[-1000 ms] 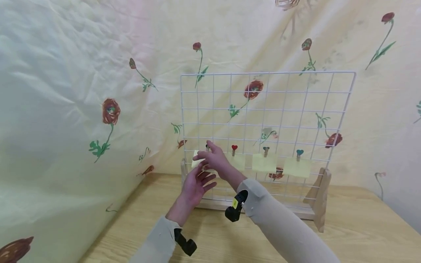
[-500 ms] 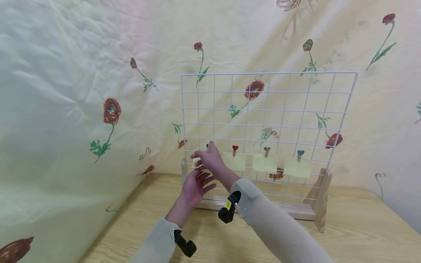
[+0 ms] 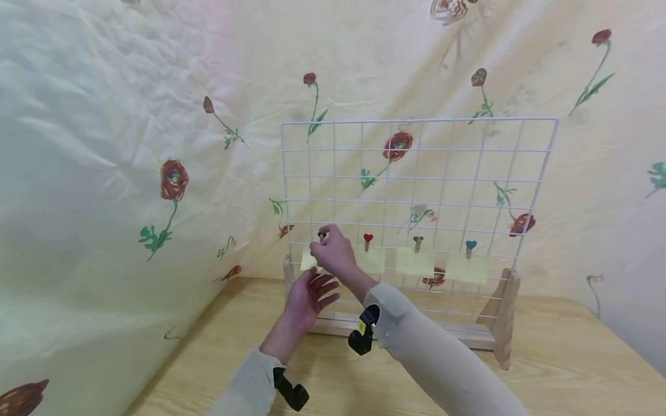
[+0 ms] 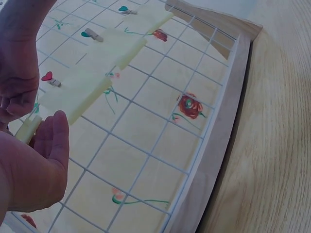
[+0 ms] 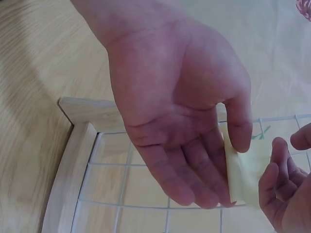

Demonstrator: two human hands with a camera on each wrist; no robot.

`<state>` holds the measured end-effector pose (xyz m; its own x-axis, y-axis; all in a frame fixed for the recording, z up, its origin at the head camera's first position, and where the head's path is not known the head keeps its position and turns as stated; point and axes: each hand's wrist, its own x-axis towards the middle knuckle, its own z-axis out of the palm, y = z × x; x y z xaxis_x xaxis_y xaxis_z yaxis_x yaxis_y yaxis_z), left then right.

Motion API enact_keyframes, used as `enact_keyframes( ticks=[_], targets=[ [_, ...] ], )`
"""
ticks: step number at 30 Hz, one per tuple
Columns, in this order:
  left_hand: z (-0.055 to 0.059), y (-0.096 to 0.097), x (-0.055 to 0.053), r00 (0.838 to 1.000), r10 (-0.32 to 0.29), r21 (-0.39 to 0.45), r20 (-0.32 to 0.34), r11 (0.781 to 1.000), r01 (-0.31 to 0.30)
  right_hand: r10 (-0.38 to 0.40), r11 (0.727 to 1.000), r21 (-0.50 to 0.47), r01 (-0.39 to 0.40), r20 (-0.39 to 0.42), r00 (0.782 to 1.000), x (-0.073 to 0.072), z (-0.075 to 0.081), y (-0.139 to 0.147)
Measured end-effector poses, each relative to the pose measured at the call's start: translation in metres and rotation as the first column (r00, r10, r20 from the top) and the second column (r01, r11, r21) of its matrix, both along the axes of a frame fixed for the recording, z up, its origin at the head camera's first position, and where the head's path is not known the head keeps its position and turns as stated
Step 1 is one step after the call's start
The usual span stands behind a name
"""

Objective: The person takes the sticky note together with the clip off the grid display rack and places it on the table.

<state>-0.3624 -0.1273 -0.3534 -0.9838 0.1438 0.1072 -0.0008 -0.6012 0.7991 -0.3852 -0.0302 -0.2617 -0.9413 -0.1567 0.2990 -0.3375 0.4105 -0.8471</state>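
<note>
In the head view, a pale yellow paper note (image 3: 308, 259) hangs at the left end of the white wire grid (image 3: 347, 122). My left hand (image 3: 304, 299) holds this note's lower edge from below. The right wrist view shows its thumb in front of the paper note (image 5: 248, 177) and the fingers behind. My right hand (image 3: 335, 252) is bent over the top of the note, thumb and index finger pinching a small wooden clothespin with a dark heart (image 3: 321, 236). The clothespin's lower part is hidden by the fingers.
Along the same row hang more yellow notes (image 3: 465, 269), each under a heart clothespin, one red (image 3: 367, 238), others teal. Wooden feet (image 3: 504, 318) support the grid on a wooden table (image 3: 395, 381). Floral cloth (image 3: 104, 231) stands behind and at left.
My right hand's fingers have drawn in from spread to bent around the dark heart clothespin. The left hand stays at the note's lower edge. The head view has shifted slightly.
</note>
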Motion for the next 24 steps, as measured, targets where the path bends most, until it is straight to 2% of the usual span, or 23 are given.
enact_keyframes(
  ticks=[5, 9, 12, 16, 20, 24],
  targets=[
    [0.000, 0.000, 0.000, 1.000, 0.004, -0.002, -0.007, 1.000, -0.004, -0.013, 1.000, 0.012, 0.013, -0.004, 1.000, -0.002, 0.000, 0.005],
    [-0.001, 0.001, -0.001, 1.000, 0.012, -0.016, -0.008, 1.000, -0.013, 0.004, 1.000, -0.022, -0.004, 0.005, 1.000, -0.007, -0.001, 0.009],
    [-0.001, 0.001, -0.002, 1.000, 0.022, -0.026, -0.014, 0.999, -0.022, 0.053, 0.996, -0.082, -0.048, 0.058, 0.997, -0.011, 0.000, 0.011],
    [-0.005, 0.001, -0.003, 0.999, 0.036, -0.028, -0.002, 0.999, -0.036, 0.145, 0.979, -0.164, -0.125, 0.117, 0.983, -0.016, -0.005, 0.014],
    [-0.008, 0.002, -0.003, 0.999, 0.040, -0.034, 0.008, 0.999, -0.039, 0.205, 0.964, -0.193, -0.183, 0.102, 0.973, -0.022, -0.012, 0.019],
    [-0.007, 0.002, -0.005, 0.999, 0.046, -0.031, 0.003, 0.998, -0.046, 0.209, 0.966, -0.165, -0.198, 0.054, 0.976, -0.025, -0.014, 0.021]
  ],
)
